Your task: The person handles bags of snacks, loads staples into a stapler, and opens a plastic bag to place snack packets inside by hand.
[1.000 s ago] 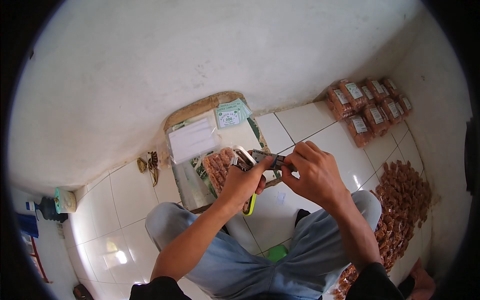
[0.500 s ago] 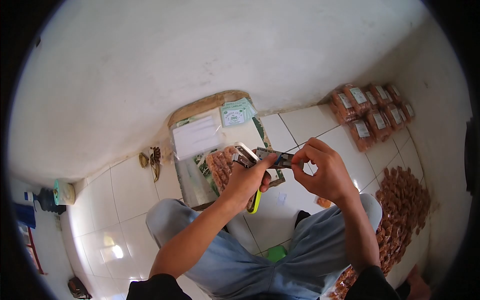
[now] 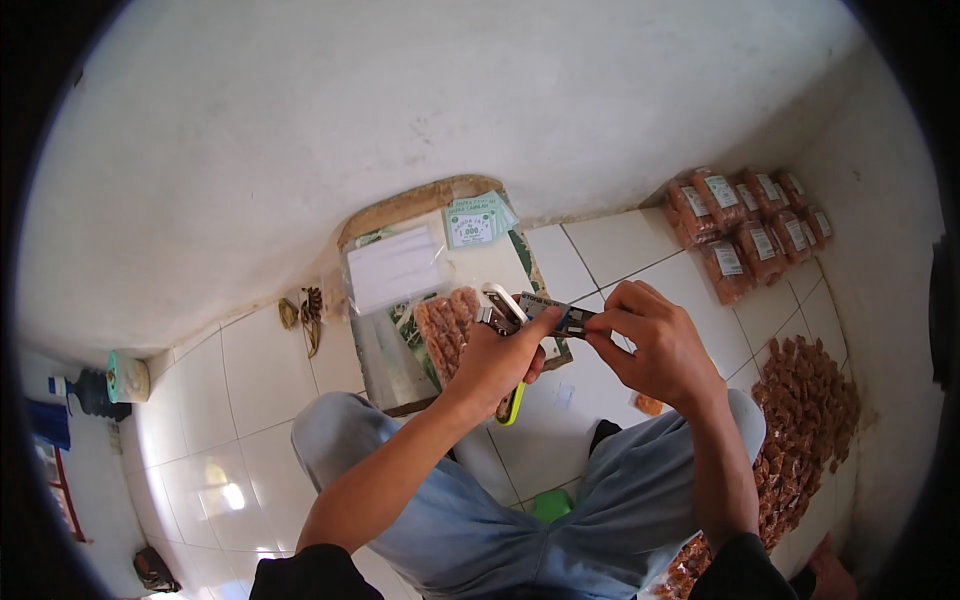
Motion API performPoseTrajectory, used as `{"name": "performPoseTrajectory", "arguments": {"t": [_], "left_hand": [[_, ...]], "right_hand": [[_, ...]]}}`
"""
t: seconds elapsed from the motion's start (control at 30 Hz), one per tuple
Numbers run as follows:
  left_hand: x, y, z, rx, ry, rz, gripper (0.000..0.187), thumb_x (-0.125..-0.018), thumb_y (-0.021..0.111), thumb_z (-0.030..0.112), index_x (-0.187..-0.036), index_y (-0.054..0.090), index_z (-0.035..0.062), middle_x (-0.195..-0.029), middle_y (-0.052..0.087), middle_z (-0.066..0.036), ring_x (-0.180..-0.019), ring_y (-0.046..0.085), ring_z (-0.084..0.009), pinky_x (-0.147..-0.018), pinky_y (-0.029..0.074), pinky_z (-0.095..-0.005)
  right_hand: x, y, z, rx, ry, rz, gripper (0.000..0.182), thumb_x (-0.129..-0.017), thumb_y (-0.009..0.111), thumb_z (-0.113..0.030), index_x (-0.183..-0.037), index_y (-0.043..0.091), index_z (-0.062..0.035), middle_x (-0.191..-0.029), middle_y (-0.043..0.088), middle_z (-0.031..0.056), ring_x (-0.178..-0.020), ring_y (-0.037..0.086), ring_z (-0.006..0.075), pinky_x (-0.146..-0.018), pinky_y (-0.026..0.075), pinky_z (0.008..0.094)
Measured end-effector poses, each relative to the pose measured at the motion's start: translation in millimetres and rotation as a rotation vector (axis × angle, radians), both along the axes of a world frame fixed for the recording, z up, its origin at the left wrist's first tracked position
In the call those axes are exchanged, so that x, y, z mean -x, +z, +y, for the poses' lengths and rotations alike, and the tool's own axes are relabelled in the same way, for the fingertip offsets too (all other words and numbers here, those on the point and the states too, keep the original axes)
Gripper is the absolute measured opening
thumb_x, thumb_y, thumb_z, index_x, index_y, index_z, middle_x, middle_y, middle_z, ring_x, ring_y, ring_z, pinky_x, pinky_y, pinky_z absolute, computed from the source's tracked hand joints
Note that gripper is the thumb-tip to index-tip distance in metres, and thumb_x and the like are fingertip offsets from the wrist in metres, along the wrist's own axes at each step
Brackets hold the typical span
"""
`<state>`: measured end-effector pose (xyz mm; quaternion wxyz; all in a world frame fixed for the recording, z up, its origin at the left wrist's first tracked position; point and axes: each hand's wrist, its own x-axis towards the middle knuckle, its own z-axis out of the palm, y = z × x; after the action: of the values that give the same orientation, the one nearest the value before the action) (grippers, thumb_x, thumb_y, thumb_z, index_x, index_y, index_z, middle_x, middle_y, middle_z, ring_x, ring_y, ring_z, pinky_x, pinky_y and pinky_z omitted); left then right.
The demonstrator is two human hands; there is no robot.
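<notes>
My left hand (image 3: 497, 360) is closed around an opened stapler (image 3: 511, 407) with a yellow-green part below and a white part above. The same hand's thumb presses on a small staple box (image 3: 541, 304) with printed lettering. At the box's right end, the fingertips of my right hand (image 3: 657, 342) pinch its dark end; any staples between them are too small to make out. Beneath my left hand, a clear bag of brown snacks (image 3: 446, 325) lies on a low table (image 3: 398, 372).
On the table are a stack of white sheets in plastic (image 3: 395, 270) and green printed labels (image 3: 478, 222). Labelled snack packs (image 3: 745, 235) are piled by the wall at right. Many small brown packets (image 3: 805, 420) cover the floor near my right leg. A green object (image 3: 552, 506) sits between my feet.
My right fingers have moved slightly closer to the staple box, and the box has tilted a little. The stapler stays in my left hand.
</notes>
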<state>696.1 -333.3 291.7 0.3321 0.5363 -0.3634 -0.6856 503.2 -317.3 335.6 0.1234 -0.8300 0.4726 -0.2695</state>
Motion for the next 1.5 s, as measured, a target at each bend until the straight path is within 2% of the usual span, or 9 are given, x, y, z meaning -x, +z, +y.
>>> {"name": "performPoseTrajectory", "arguments": {"t": [0.23,0.3,0.63,0.87,0.93,1.0,1.2,1.47,1.5], "left_hand": [[1.6,-0.1,0.5,-0.012,0.019,0.029,0.02,-0.088,0.067,0.02,-0.095,0.059,0.0035,-0.086,0.063,-0.006,-0.051,0.049,-0.0069,-0.04,0.038,-0.0217],[2.5,-1.7,1.5,0.037,0.026,0.003,0.033,-0.087,0.068,0.033,-0.074,0.059,0.0038,-0.053,0.052,-0.002,-0.044,0.047,-0.009,-0.041,0.035,-0.0246],[1.9,2.8,0.8,-0.003,0.035,0.046,0.03,-0.087,0.068,0.03,-0.077,0.059,0.0032,-0.058,0.053,-0.003,-0.046,0.047,-0.008,-0.041,0.037,-0.0234],[3.1,6.9,2.9,-0.041,0.029,0.165,0.022,-0.089,0.066,0.023,-0.087,0.058,0.002,-0.077,0.061,-0.006,-0.051,0.047,-0.0071,-0.04,0.039,-0.0214],[2.9,7.2,2.9,-0.069,0.023,0.181,0.022,-0.089,0.066,0.022,-0.088,0.058,0.0021,-0.079,0.062,-0.006,-0.051,0.046,-0.0072,-0.04,0.039,-0.0214],[2.6,5.6,2.9,-0.087,0.009,0.197,0.021,-0.088,0.067,0.02,-0.095,0.058,0.0024,-0.085,0.062,-0.007,-0.054,0.047,-0.0071,-0.04,0.037,-0.021],[3.1,5.9,3.3,-0.07,0.015,0.23,0.021,-0.09,0.066,0.022,-0.088,0.057,0.0032,-0.078,0.06,-0.005,-0.052,0.046,-0.0069,-0.039,0.037,-0.0214],[3.4,11.8,5.1,-0.055,0.029,0.231,0.02,-0.09,0.065,0.022,-0.088,0.055,0.0043,-0.078,0.058,-0.004,-0.052,0.046,-0.0068,-0.04,0.037,-0.0205],[3.0,11.7,5.0,-0.057,0.03,0.237,0.02,-0.09,0.065,0.022,-0.088,0.055,0.0044,-0.077,0.058,-0.004,-0.052,0.046,-0.0068,-0.04,0.037,-0.0205]], "right_hand": [[0.1,0.3,0.4,0.03,0.01,0.06,0.004,-0.076,0.069,-0.008,-0.077,0.067,-0.0043,-0.079,0.056,0.0043,-0.078,0.059,0.021,-0.065,0.051,0.0346],[0.5,-3.0,-0.7,0.046,0.028,0.074,0.005,-0.077,0.069,-0.008,-0.077,0.065,-0.0044,-0.08,0.055,0.0048,-0.079,0.059,0.0214,-0.065,0.051,0.035],[-1.0,-4.0,-0.8,-0.036,-0.001,0.036,0.006,-0.08,0.063,-0.005,-0.083,0.058,-0.0042,-0.087,0.054,0.0078,-0.083,0.058,0.026,-0.067,0.05,0.0372],[2.8,-2.6,-1.1,-0.149,-0.041,-0.155,0.006,-0.083,0.063,-0.006,-0.087,0.059,-0.0044,-0.089,0.061,0.0098,-0.078,0.061,0.0276,-0.068,0.05,0.0363],[3.7,-0.7,-0.2,-0.194,-0.11,-0.156,0.009,-0.079,0.067,-0.001,-0.086,0.062,-0.0042,-0.079,0.063,0.0055,-0.067,0.059,0.0158,-0.056,0.044,0.0284],[4.0,1.4,-0.2,-0.171,-0.105,-0.168,0.01,-0.079,0.067,-0.001,-0.087,0.063,-0.0043,-0.078,0.063,0.0049,-0.065,0.059,0.0147,-0.056,0.043,0.0273],[6.0,2.8,-0.9,-0.1,-0.043,-0.194,0.01,-0.077,0.07,-0.001,-0.086,0.065,-0.0047,-0.081,0.065,0.0038,-0.066,0.06,0.0128,-0.055,0.043,0.0264],[7.1,3.4,-0.5,-0.008,-0.008,-0.188,0.016,-0.075,0.071,0.002,-0.086,0.063,-0.0057,-0.084,0.066,0.0033,-0.069,0.061,0.0132,-0.055,0.044,0.026],[6.1,5.9,0.5,-0.006,-0.024,-0.176,0.016,-0.074,0.071,0.001,-0.086,0.063,-0.0055,-0.084,0.065,0.0052,-0.071,0.062,0.0173,-0.06,0.048,0.029]]}}
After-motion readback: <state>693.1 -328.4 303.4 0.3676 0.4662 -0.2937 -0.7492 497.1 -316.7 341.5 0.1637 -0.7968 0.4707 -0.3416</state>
